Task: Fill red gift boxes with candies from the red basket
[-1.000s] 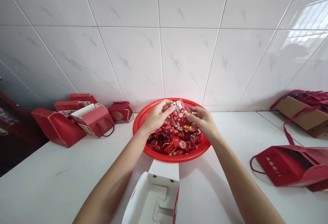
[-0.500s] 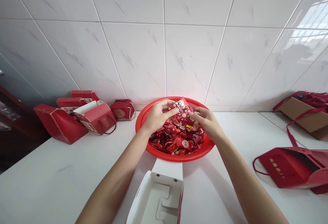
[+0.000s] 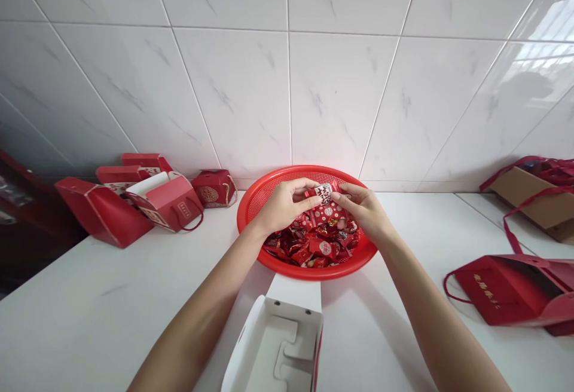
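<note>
Both of my hands are over a red plastic basket [image 3: 253,205] with a perforated wall. My left hand [image 3: 287,204] is closed on the left side of a red candy packet [image 3: 324,208] with white dots and dark lettering on a white patch. Gripping the same packet from the right is my right hand [image 3: 361,208]. Beneath them lies a heap of red-wrapped candies [image 3: 309,248]. In front of the basket an open white-lined box [image 3: 264,350] stands with its flap toward the basket and nothing inside the visible part.
Several red gift boxes [image 3: 165,201] stand at the left by the tiled wall [image 3: 251,111]. At the right, an open red box [image 3: 497,290] lies on its side, with a cardboard box [image 3: 529,198] of red ribbon behind it. All rest on the white countertop [image 3: 147,296].
My hands have shifted slightly right with the packet, and it now lies flatter between my fingers. My right fingers have moved up along its edge. The view has tilted slightly.
</note>
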`<action>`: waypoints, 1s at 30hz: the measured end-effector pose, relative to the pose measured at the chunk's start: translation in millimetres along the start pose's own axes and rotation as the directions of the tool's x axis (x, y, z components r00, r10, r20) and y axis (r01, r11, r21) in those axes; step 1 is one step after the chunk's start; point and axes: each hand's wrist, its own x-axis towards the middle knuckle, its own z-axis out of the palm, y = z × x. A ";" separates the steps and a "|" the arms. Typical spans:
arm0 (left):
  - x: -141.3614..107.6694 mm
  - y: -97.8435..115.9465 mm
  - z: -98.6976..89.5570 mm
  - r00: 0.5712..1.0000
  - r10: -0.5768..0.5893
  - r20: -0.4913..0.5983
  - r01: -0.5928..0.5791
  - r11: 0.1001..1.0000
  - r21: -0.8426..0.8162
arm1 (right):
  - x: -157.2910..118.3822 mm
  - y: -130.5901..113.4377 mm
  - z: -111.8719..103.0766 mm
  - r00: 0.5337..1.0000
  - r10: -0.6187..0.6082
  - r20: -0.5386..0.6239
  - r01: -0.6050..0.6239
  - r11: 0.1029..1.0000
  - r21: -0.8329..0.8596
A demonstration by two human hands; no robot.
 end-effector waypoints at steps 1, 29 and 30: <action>0.2 0.3 0.0 1.000 0.003 0.002 -0.003 1.000 0.000 | 0.0 -0.3 0.2 1.000 0.003 -0.012 -0.003 1.000 0.005; -3.1 -19.1 -44.3 0.870 -0.380 0.315 0.039 0.689 0.724 | 6.0 2.1 -3.5 0.946 -0.027 -0.322 0.072 0.989 0.128; -2.0 -20.0 -41.7 0.861 -0.402 0.313 0.033 0.657 0.753 | 6.3 2.3 -3.4 0.947 -0.032 -0.320 0.076 0.989 0.127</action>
